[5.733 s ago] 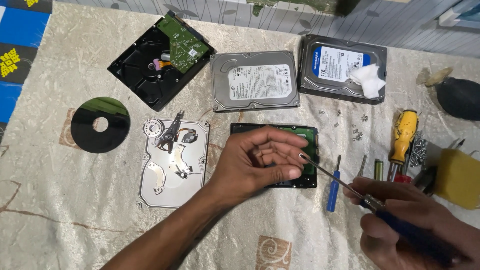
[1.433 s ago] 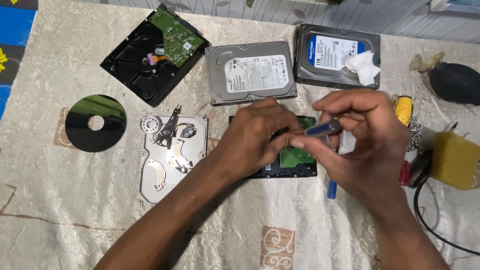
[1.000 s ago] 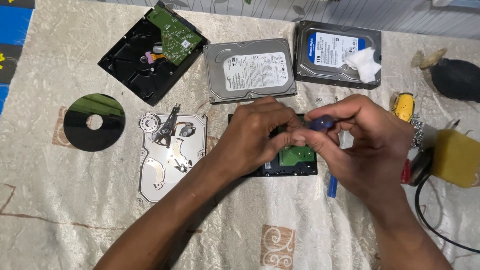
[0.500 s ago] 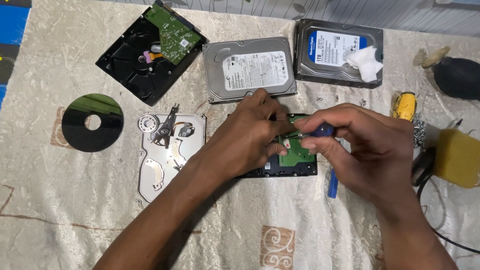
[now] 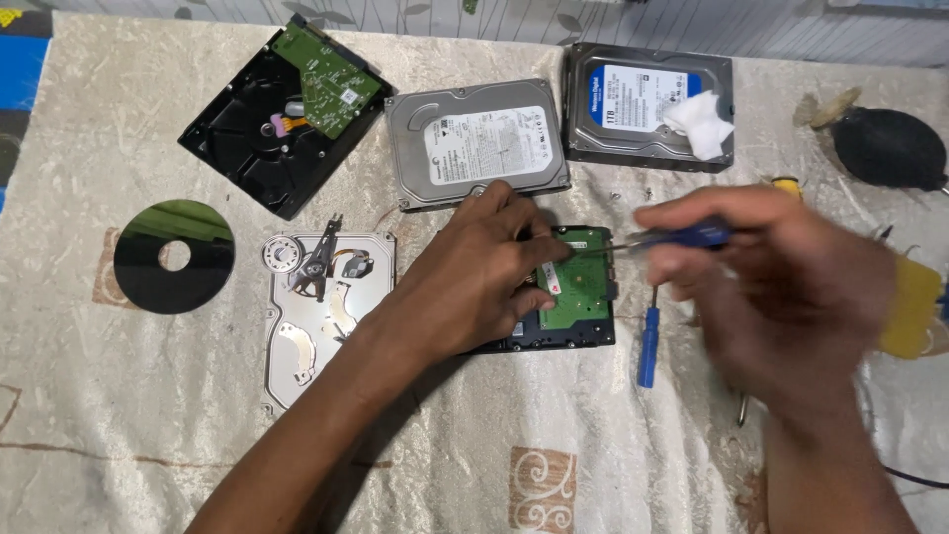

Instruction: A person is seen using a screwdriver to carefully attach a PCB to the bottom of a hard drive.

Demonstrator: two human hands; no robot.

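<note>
— What differs from half a second ago?
— The right hand (image 5: 781, 297) has pulled right, blurred, pinching the blue screwdriver (image 5: 672, 237).
— And the drive?
— The hard drive (image 5: 573, 297), green board up, lies mid-table under the pressing left hand (image 5: 474, 277).

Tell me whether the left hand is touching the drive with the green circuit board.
Touching. The head view shows the left hand resting flat on the drive with the green circuit board, its fingers lying across the board.
</note>
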